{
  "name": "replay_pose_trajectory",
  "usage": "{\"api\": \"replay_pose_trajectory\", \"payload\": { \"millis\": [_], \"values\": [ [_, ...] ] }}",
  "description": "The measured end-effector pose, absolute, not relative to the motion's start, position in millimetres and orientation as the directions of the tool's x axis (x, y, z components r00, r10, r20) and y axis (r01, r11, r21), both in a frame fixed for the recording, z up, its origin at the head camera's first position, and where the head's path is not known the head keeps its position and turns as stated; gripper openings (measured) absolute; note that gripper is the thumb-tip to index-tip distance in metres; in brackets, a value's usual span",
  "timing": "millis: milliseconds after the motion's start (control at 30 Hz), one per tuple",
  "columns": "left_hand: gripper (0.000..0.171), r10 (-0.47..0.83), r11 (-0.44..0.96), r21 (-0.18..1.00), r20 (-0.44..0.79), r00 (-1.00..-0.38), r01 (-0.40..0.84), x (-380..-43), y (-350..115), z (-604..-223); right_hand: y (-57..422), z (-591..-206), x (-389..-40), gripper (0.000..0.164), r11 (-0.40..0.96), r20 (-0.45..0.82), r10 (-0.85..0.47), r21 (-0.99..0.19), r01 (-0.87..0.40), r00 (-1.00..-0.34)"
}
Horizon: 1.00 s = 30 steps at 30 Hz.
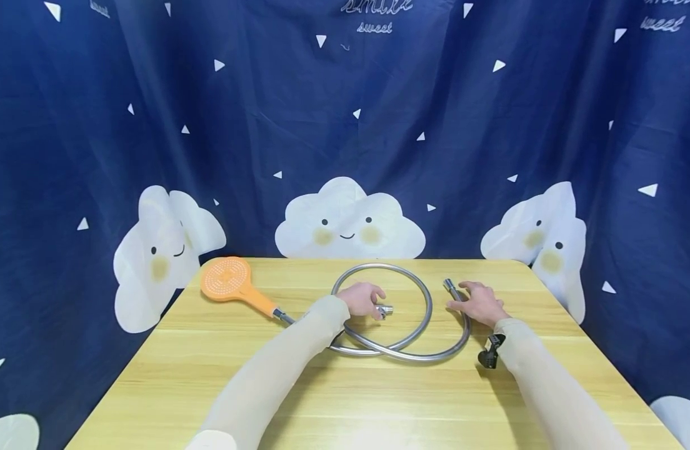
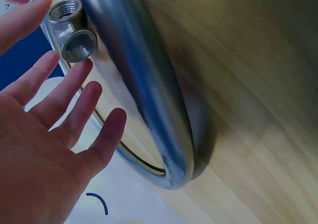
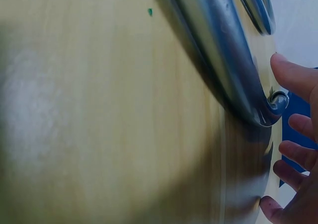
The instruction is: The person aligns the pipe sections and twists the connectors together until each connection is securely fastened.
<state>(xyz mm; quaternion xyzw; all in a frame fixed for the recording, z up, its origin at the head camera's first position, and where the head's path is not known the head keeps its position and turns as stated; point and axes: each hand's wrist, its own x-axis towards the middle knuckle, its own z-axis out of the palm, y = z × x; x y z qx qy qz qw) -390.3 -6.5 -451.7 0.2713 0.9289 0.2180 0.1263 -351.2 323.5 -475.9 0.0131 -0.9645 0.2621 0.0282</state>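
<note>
My left hand [image 1: 363, 300] reaches over the coiled shower hose [image 1: 426, 358], fingers spread and relaxed. At its fingertips lies a small silvery threaded pipe fitting [image 2: 72, 31], two of its openings showing in the left wrist view. To the right, my right hand [image 1: 480, 304] hovers with loosely bent fingers beside the hose's free end [image 1: 449, 285], a metal connector; in the right wrist view the thumb and fingers stand apart around that end [image 3: 279, 102]. Neither hand holds anything. The hose's other end joins an orange shower head [image 1: 227, 279] at the far left, partly hidden by my left sleeve.
A pale wooden table [image 1: 367, 400] carries everything. Its back edge meets a dark blue curtain [image 1: 322, 125] printed with white clouds and triangles, which also hangs at both sides. A black wrist camera [image 1: 491, 351] sits on my right wrist.
</note>
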Motion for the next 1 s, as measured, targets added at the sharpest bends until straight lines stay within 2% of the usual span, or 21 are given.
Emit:
{"api": "replay_pose_trajectory", "payload": {
  "millis": [333,700,1000],
  "values": [
    [0.058,0.562,0.764,0.459,-0.129,-0.817,0.454,-394,-2,-458,321,-478,-352,0.080,0.869,0.058,-0.006,-0.493,-0.033,-0.998],
    [0.060,0.545,0.669,0.653,-0.106,-0.832,0.355,-404,-12,-469,326,-483,-353,0.078,0.872,0.079,0.016,-0.490,-0.025,-0.997],
    [0.058,0.522,0.646,0.708,-0.137,-0.842,0.285,-403,-14,-468,328,-485,-353,0.080,0.868,0.107,0.013,-0.496,-0.042,-0.994]
  ]
}}
